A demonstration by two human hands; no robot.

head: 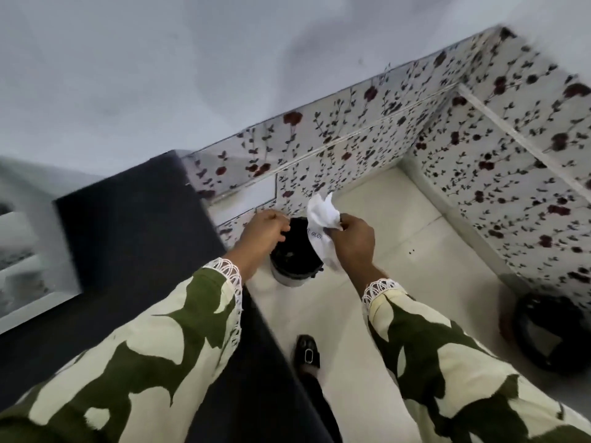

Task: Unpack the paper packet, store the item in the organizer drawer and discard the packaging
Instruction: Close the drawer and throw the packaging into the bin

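Right hand (351, 241): outstretched, fingers pinching crumpled paper packaging (323, 219) above the bin.
Left hand (262, 231): fingers curled loosely, empty.
Bin (292, 260): dark inside, contents unclear.

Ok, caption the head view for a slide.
Right hand holds crumpled white packaging above the small bin.

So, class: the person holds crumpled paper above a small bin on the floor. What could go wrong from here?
1. The paper, pinched in the right hand, hangs over the bin's right edge, so it may drop onto the floor.
2. The left hand sits over the bin's opening and could block the paper.
3. The bin's opening is small, and the loose paper may catch on the rim.
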